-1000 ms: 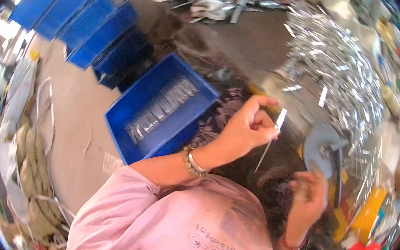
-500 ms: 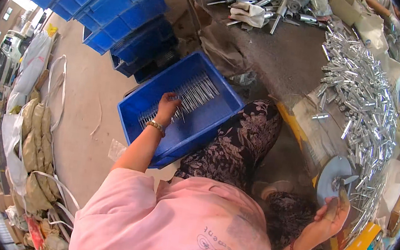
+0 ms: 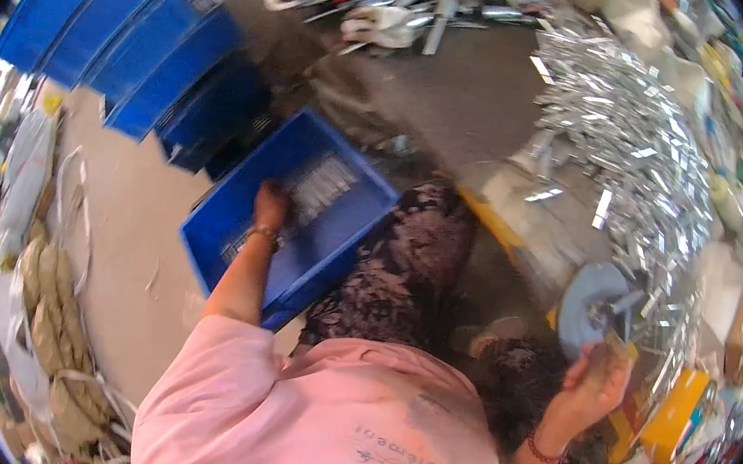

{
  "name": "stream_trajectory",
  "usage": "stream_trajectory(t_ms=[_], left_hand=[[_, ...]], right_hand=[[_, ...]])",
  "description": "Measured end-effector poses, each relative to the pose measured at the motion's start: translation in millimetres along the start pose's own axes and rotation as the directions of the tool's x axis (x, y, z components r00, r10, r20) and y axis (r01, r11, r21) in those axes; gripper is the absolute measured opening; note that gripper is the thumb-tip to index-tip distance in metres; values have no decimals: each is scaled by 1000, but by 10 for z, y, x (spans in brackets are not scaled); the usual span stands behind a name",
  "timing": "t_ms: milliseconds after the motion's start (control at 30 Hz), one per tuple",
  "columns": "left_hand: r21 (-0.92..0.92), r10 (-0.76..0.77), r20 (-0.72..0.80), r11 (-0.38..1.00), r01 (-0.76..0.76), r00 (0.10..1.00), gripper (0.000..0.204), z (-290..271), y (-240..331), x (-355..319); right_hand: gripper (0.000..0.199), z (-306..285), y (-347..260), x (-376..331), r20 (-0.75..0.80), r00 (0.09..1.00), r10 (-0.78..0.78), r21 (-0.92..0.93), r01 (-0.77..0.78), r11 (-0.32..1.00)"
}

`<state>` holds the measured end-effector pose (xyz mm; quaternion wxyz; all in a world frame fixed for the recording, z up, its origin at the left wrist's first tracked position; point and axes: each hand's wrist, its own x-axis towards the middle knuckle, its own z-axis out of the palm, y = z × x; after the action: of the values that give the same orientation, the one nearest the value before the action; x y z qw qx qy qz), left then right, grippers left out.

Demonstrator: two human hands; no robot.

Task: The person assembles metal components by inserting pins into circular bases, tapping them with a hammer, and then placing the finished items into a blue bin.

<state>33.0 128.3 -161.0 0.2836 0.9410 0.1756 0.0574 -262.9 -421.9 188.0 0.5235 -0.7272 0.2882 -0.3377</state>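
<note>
In the head view, the left hand (image 3: 271, 205) is seen inside the blue crate (image 3: 236, 217), much as it was half a second ago, whereas a second ago it was raised at the lap with a small metal piece pinched in it. The view has swung since then, so the crate now sits nearer the middle. The right hand (image 3: 594, 386) has been kept low at the right, just below the grey disc (image 3: 590, 305), as in both earlier pictures.

The left hand is laid palm down over the silvery metal strips (image 3: 319, 191) in the crate; whether its fingers are closed on any strip cannot be told, as the hand is blurred. The right hand is curled, and a brownish handle-like thing seems to be gripped in it, though the grip itself is not shown clearly. The two hands are held well apart, with the patterned lap between them.

The crate is bounded by a raised rim on all sides; its near corner lies just beside the knee. Bare floor (image 3: 128, 241) is left open on its left, up to the stacked blue bins (image 3: 127, 48) behind. On the right, the bench is crowded by a large heap of shiny metal pieces (image 3: 636, 161).

The strips in the crate are thin, bright and laid roughly side by side in a loose layer.
</note>
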Motion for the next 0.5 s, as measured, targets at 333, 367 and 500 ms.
stream_trajectory(t_ms=[333,367,500], left_hand=[[-547,343,-272,713,-438,899,19,-1040,2815,-507],[-560,437,-280,649,-515,855,15,-1252,3213,-730],[-544,816,-133,414,-730,562,6,-1624,4161,-1385]], right_hand=[[12,-75,-138,-95,73,996,51,122,-60,991],[11,-46,-105,-84,92,996,-1,106,-8,994],[14,34,-179,38,210,905,-370,-108,397,911]])
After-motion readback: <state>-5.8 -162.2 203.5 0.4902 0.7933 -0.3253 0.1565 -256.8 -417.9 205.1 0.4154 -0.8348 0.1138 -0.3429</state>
